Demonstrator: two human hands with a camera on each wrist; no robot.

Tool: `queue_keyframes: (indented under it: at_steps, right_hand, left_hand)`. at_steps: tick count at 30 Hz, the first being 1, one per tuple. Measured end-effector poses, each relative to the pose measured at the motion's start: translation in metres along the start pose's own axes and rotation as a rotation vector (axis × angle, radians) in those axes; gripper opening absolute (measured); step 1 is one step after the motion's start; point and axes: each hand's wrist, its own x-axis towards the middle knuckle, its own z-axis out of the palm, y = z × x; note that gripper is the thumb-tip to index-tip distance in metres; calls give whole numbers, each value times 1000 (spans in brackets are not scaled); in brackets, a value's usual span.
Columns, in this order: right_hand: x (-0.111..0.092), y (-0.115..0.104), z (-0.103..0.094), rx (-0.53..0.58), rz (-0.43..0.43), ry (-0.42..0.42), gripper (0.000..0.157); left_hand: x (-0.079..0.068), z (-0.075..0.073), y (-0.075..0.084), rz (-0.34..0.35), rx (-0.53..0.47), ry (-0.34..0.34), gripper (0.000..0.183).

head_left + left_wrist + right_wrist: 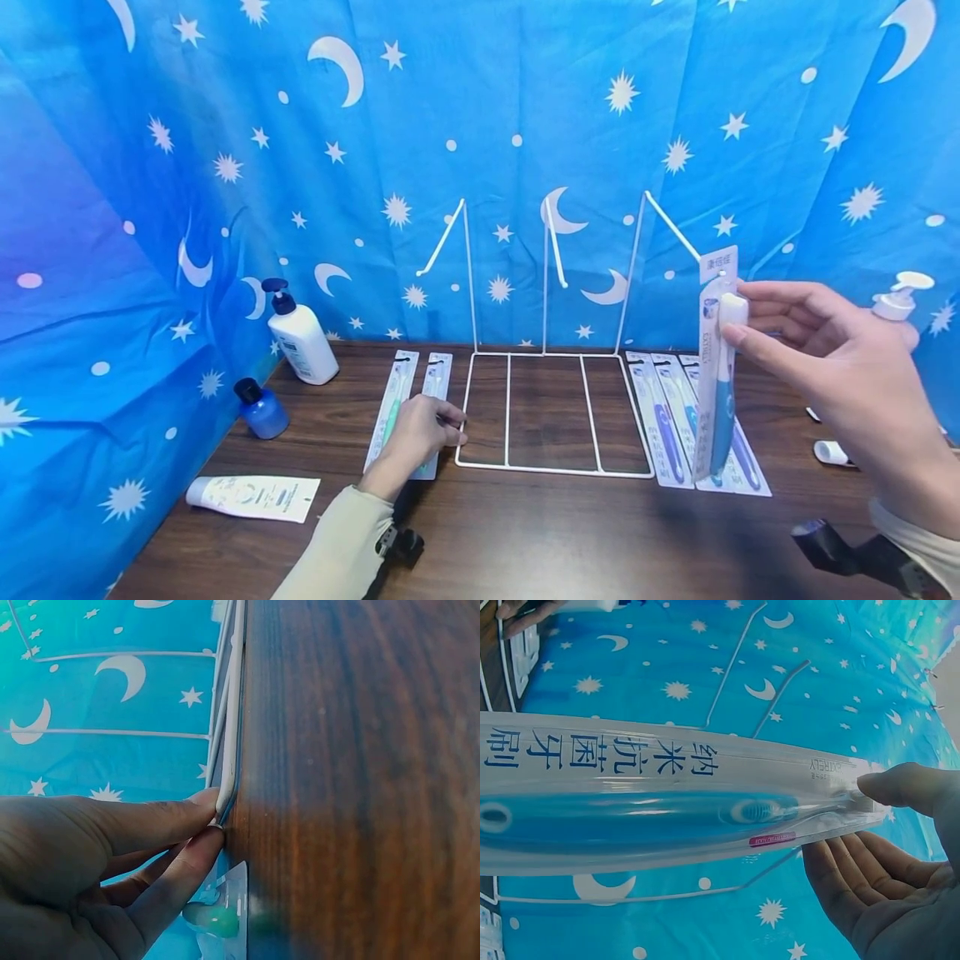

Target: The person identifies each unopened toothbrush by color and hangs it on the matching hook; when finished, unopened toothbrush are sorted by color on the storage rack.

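My right hand (840, 358) pinches a packaged blue toothbrush (723, 408) near its top, between thumb and fingers, and holds it upright above the table. The package's upper end meets the tip of the right prong of a white wire rack (543, 354); I cannot tell whether the prong passes through its hole. In the right wrist view the toothbrush package (630, 814) lies across the picture, lettering visible. My left hand (416, 429) pinches the rack's front left corner, with the white wire (232, 750) between thumb and finger in the left wrist view.
Two packaged green toothbrushes (393, 408) lie left of the rack, partly under my left hand. Several purple and blue packaged ones (667, 425) lie to its right. A pump bottle (303, 346), blue bottle (264, 412) and white tube (255, 497) are at left; another pump bottle (894, 307) stands behind my right hand.
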Motion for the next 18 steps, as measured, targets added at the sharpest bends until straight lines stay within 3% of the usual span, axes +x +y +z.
queue_keyframes:
  at_steps: [18]
  right_hand:
    - [17,12,15,49,-35,19,48]
  left_hand:
    - [-1,-1,4,-3,13,-12,19]
